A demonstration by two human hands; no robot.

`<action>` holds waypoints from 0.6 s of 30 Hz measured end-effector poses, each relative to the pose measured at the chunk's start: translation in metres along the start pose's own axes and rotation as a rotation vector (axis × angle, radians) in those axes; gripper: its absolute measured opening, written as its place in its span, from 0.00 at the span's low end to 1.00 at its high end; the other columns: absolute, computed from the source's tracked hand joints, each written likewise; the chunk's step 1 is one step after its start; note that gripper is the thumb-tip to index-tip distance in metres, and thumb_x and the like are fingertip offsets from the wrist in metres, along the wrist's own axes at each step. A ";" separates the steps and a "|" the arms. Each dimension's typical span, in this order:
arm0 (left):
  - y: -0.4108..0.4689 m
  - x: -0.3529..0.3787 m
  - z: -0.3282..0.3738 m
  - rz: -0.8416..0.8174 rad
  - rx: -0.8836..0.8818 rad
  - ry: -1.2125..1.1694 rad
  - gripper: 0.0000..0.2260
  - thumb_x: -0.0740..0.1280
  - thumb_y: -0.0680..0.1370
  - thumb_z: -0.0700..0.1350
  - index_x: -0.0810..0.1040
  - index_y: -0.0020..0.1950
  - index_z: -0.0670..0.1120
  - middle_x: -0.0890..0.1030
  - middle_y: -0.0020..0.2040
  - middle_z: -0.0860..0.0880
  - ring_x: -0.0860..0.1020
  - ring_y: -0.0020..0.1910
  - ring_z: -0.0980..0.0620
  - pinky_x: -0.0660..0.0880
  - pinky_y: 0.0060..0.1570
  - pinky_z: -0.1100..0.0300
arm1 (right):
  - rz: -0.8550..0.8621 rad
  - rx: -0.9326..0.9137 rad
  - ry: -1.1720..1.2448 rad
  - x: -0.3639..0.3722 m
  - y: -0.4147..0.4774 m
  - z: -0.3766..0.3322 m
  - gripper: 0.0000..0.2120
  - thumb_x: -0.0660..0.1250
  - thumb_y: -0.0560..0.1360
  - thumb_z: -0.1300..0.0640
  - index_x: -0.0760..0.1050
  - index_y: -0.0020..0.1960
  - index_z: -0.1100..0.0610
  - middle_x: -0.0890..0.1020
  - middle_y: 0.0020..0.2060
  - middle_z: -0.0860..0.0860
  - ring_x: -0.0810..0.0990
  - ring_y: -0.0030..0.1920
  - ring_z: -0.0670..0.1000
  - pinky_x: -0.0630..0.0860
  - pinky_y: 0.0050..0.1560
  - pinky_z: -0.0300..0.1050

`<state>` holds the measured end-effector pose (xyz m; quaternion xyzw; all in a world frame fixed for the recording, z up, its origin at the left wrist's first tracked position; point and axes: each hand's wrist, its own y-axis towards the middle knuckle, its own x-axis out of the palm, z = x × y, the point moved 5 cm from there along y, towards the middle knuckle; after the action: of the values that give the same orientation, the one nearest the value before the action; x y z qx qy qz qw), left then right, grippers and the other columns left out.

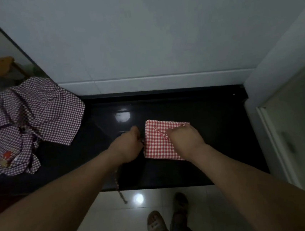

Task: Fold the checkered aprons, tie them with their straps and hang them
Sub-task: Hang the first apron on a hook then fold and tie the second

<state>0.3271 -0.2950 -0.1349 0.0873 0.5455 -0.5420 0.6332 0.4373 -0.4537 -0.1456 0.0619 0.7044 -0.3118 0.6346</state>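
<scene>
Purple-and-white checkered apron cloth lies in a crumpled heap at the far left of the glossy black stone counter. Moving right, I see the left hand just beside the left edge of the red-and-white checkered apron, which is folded into a flat rectangle near the counter's middle. Its fingers are curled tight, apparently round the thin checkered strap, which runs under the wrist and hangs over the counter's front edge. The right hand rests palm-down on the right half of the red fold, fingers together and lying flat on the cloth, their tips at a diagonal crease. Below, sandalled feet stand on pale glossy floor tiles.
</scene>
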 end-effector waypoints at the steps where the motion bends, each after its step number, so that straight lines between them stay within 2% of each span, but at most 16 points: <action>1: 0.003 -0.012 0.011 0.011 0.040 0.053 0.07 0.67 0.81 0.47 0.71 0.53 0.47 0.79 0.48 0.49 0.79 0.47 0.47 0.72 0.44 0.54 | 0.030 0.016 0.065 -0.001 -0.001 0.005 0.11 0.62 0.82 0.57 0.75 0.64 0.54 0.82 0.56 0.53 0.81 0.54 0.55 0.76 0.63 0.50; 3: 0.005 -0.032 0.037 -0.032 0.140 0.093 0.03 0.67 0.81 0.48 0.75 0.50 0.49 0.80 0.46 0.53 0.80 0.45 0.51 0.72 0.40 0.57 | 0.085 0.040 0.163 -0.003 0.000 0.006 0.11 0.59 0.83 0.57 0.77 0.62 0.54 0.82 0.55 0.53 0.82 0.54 0.55 0.78 0.59 0.50; 5: 0.011 -0.042 0.077 -0.131 0.269 0.160 0.04 0.66 0.81 0.49 0.77 0.48 0.51 0.80 0.45 0.53 0.80 0.43 0.52 0.72 0.40 0.59 | 0.123 0.087 0.300 -0.005 0.000 0.013 0.11 0.58 0.84 0.57 0.79 0.58 0.53 0.83 0.52 0.52 0.83 0.51 0.55 0.79 0.53 0.49; 7: 0.015 -0.044 0.114 -0.234 0.332 0.203 0.06 0.66 0.81 0.49 0.80 0.49 0.49 0.81 0.45 0.51 0.79 0.40 0.54 0.72 0.38 0.61 | 0.105 0.184 0.571 -0.003 0.000 0.022 0.11 0.59 0.83 0.55 0.80 0.50 0.50 0.83 0.45 0.50 0.83 0.46 0.53 0.76 0.43 0.47; 9: 0.026 -0.041 0.141 -0.327 0.308 0.117 0.08 0.67 0.82 0.49 0.81 0.50 0.45 0.83 0.41 0.50 0.80 0.34 0.54 0.74 0.33 0.64 | 0.083 0.293 0.913 0.003 0.000 0.033 0.11 0.62 0.82 0.53 0.77 0.42 0.46 0.82 0.38 0.48 0.82 0.41 0.52 0.73 0.37 0.46; 12: 0.046 -0.027 0.162 -0.461 0.210 -0.005 0.07 0.66 0.83 0.45 0.80 0.49 0.44 0.83 0.39 0.47 0.79 0.31 0.53 0.77 0.34 0.59 | 0.071 0.391 1.329 0.014 0.000 0.041 0.07 0.70 0.79 0.51 0.83 0.45 0.51 0.86 0.40 0.49 0.85 0.44 0.52 0.77 0.42 0.46; 15: 0.063 -0.019 0.166 -0.504 0.135 -0.105 0.06 0.65 0.82 0.39 0.81 0.51 0.39 0.82 0.43 0.43 0.78 0.33 0.52 0.77 0.33 0.57 | 0.129 0.359 1.618 0.018 0.001 0.043 0.08 0.73 0.78 0.60 0.83 0.40 0.53 0.86 0.38 0.46 0.84 0.44 0.45 0.77 0.45 0.38; 17: 0.071 -0.023 0.169 -0.432 0.163 -0.098 0.09 0.65 0.81 0.40 0.83 0.56 0.39 0.85 0.50 0.43 0.82 0.41 0.51 0.80 0.42 0.55 | 0.109 0.296 1.739 0.021 0.002 0.041 0.09 0.72 0.78 0.64 0.84 0.42 0.53 0.87 0.39 0.46 0.84 0.44 0.44 0.79 0.47 0.35; 18: 0.075 -0.026 0.170 -0.388 0.183 -0.074 0.10 0.66 0.81 0.42 0.83 0.60 0.42 0.85 0.54 0.45 0.83 0.48 0.51 0.80 0.51 0.55 | 0.067 0.288 1.766 0.021 0.002 0.039 0.07 0.72 0.78 0.63 0.85 0.45 0.53 0.88 0.42 0.47 0.86 0.46 0.46 0.80 0.50 0.37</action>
<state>0.4923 -0.3692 -0.0846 0.0177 0.4772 -0.7038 0.5260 0.4678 -0.4788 -0.1662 0.3791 0.8879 -0.2171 -0.1442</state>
